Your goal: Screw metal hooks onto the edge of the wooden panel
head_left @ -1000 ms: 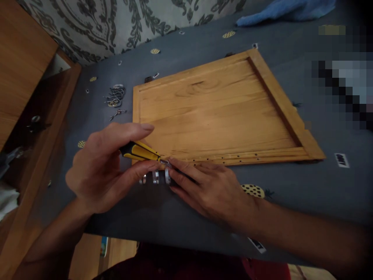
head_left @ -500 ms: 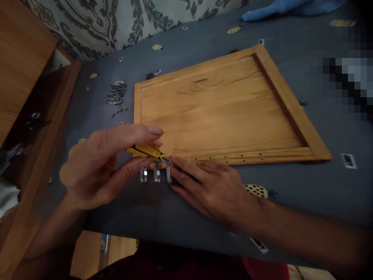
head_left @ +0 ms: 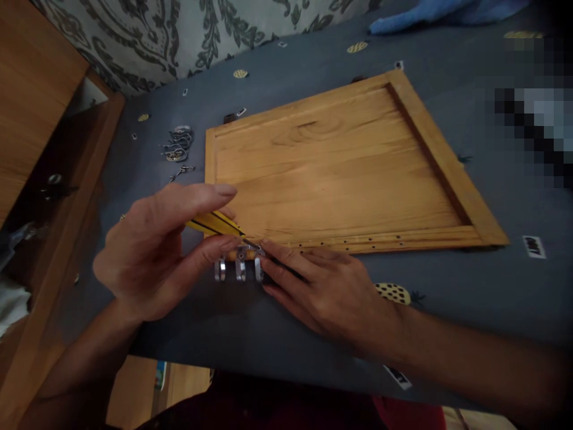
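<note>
My left hand (head_left: 161,251) grips a yellow-and-black screwdriver (head_left: 217,223) between thumb and fingers, its metal shaft slanting down to the right. The shaft's tip meets a curved metal hook (head_left: 258,269) at the near edge of a framed wooden panel (head_left: 313,161). With its fingertips pinched together, my right hand (head_left: 326,289) presses that hook against the edge. Two more shiny hooks (head_left: 240,269) hang from the same edge, to the left. Small dark holes (head_left: 346,244) run along the near frame strip to the right. The screw itself is hidden.
Loose metal hooks (head_left: 179,143) lie in a pile left of the panel, with small screws (head_left: 182,171) below them. A blue cloth (head_left: 430,17) rests at the back of the grey patterned cover (head_left: 474,310). An open wooden cabinet (head_left: 89,185) borders the left side.
The screwdriver's handle has turned and shifted slightly left in my left hand, whose fingers have rolled with it. My right hand stays at the hook.
</note>
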Tool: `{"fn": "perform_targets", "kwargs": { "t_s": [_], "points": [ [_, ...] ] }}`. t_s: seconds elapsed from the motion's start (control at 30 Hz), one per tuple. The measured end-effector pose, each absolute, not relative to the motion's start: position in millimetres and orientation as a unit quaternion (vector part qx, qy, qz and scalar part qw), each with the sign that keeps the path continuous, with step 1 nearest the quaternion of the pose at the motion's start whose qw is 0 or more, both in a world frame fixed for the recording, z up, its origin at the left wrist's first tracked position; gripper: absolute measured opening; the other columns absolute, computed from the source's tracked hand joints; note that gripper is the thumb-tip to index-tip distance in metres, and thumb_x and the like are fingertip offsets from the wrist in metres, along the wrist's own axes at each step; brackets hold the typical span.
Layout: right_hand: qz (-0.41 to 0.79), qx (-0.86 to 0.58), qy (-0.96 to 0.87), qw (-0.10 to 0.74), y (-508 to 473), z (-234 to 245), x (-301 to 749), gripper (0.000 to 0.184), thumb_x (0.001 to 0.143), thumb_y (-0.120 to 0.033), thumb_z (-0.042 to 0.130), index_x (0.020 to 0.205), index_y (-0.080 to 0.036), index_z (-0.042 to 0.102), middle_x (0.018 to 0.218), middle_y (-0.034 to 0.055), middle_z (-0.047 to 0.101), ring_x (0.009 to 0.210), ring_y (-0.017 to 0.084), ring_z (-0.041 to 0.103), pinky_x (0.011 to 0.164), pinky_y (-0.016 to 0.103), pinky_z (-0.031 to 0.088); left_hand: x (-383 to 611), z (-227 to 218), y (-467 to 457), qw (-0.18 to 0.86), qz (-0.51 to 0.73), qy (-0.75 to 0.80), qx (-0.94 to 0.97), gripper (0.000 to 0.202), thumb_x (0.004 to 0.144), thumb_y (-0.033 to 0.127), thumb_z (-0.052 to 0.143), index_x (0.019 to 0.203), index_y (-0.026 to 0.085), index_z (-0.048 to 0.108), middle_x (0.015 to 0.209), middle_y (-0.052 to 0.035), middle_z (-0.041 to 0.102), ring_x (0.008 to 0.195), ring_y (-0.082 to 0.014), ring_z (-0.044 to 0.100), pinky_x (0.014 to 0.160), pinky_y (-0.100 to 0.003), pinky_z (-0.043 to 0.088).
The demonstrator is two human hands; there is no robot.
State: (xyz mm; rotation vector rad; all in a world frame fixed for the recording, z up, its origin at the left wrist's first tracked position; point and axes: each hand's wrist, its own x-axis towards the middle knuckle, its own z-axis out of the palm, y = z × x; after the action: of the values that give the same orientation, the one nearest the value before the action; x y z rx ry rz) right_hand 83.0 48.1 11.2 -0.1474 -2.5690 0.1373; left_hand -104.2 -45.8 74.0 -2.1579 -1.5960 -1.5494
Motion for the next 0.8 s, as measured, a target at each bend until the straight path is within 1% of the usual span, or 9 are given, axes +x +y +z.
{"fn": "perform_targets", "kwargs": {
  "t_s": [0.1,0.17,0.27,0.33,0.47,0.57,0.67,0.73,0.8],
  "points": [
    [0.051,-0.058,-0.958,0.275,48.2,11.0,83.1,0.026,0.099,-0.026,0.050,0.105,-0.016,0.072,0.118,0.0064,0.072,0.072,0.016,0.069,0.063,0.031,0.054,-111.4,80.6,-40.0,0.024,-0.467,-0.533,-0.706,0.043,0.083,0.018,0.073,0.123,0.027,0.061,0.106,-0.0005,0.071,0.093,-0.0197,0.074,0.078,-0.033,0.067],
    [0.053,-0.057,-0.959,0.271,48.1,11.2,83.4,0.026,0.099,-0.026,0.049,0.106,-0.015,0.073,0.119,0.0071,0.071,0.072,0.016,0.069,0.062,0.031,0.054,-113.2,84.4,-39.4,0.024,-0.446,-0.547,-0.708,0.046,0.081,0.011,0.073,0.124,0.025,0.062,0.109,-0.0004,0.071,0.091,-0.0180,0.074,0.075,-0.031,0.067],
    [0.052,-0.060,-0.960,0.268,47.7,10.7,83.4,0.027,0.100,-0.026,0.048,0.107,-0.016,0.073,0.121,0.0069,0.070,0.072,0.016,0.068,0.061,0.032,0.053,-113.0,89.5,-41.9,-0.008,-0.427,-0.556,-0.713,0.049,0.083,0.006,0.069,0.128,0.024,0.059,0.110,0.0000,0.070,0.092,-0.0166,0.074,0.074,-0.029,0.067],
    [0.050,-0.062,-0.959,0.273,47.6,10.0,83.0,0.028,0.100,-0.026,0.048,0.107,-0.016,0.073,0.120,0.0067,0.071,0.072,0.016,0.068,0.060,0.032,0.053,-113.1,92.7,-42.9,-0.033,-0.412,-0.547,-0.727,0.049,0.084,0.005,0.067,0.129,0.023,0.058,0.108,0.0008,0.071,0.092,-0.0150,0.073,0.074,-0.025,0.066],
    [0.045,-0.061,-0.957,0.281,48.0,9.7,82.0,0.029,0.101,-0.026,0.047,0.105,-0.015,0.073,0.118,0.0066,0.072,0.071,0.016,0.068,0.060,0.031,0.052,-114.4,94.4,-39.4,-0.033,-0.379,-0.517,-0.767,0.056,0.084,0.001,0.066,0.134,0.023,0.053,0.106,0.0023,0.073,0.091,-0.0121,0.073,0.069,-0.019,0.065],
    [0.038,-0.063,-0.959,0.274,48.2,11.1,82.2,0.028,0.101,-0.026,0.047,0.106,-0.015,0.072,0.119,0.0057,0.071,0.068,0.015,0.067,0.060,0.031,0.051,-114.7,90.0,-36.9,-0.020,-0.394,-0.512,-0.763,0.063,0.079,0.000,0.071,0.135,0.024,0.052,0.113,-0.0009,0.072,0.087,-0.0125,0.073,0.069,-0.022,0.065],
    [0.035,-0.064,-0.959,0.275,48.2,12.1,82.5,0.029,0.101,-0.029,0.047,0.107,-0.015,0.072,0.119,0.0050,0.072,0.068,0.015,0.068,0.060,0.032,0.052,-114.0,85.6,-37.7,0.013,-0.423,-0.526,-0.737,0.061,0.073,0.007,0.079,0.128,0.023,0.059,0.110,-0.0022,0.073,0.084,-0.0141,0.072,0.070,-0.026,0.065],
    [0.036,-0.063,-0.957,0.280,48.4,12.0,82.6,0.030,0.102,-0.029,0.046,0.106,-0.015,0.072,0.118,0.0046,0.072,0.069,0.015,0.068,0.061,0.032,0.052,-113.0,84.5,-39.2,0.026,-0.435,-0.534,-0.725,0.056,0.073,0.009,0.080,0.124,0.020,0.062,0.106,-0.0036,0.074,0.084,-0.0152,0.072,0.072,-0.027,0.065],
    [0.035,-0.060,-0.957,0.281,48.7,11.4,82.5,0.029,0.102,-0.028,0.045,0.106,-0.015,0.071,0.118,0.0044,0.072,0.070,0.015,0.069,0.061,0.031,0.053,-112.0,84.5,-40.0,0.038,-0.437,-0.527,-0.728,0.054,0.074,0.006,0.078,0.125,0.015,0.062,0.107,-0.0060,0.073,0.084,-0.0156,0.073,0.073,-0.027,0.065]
  ]
}}
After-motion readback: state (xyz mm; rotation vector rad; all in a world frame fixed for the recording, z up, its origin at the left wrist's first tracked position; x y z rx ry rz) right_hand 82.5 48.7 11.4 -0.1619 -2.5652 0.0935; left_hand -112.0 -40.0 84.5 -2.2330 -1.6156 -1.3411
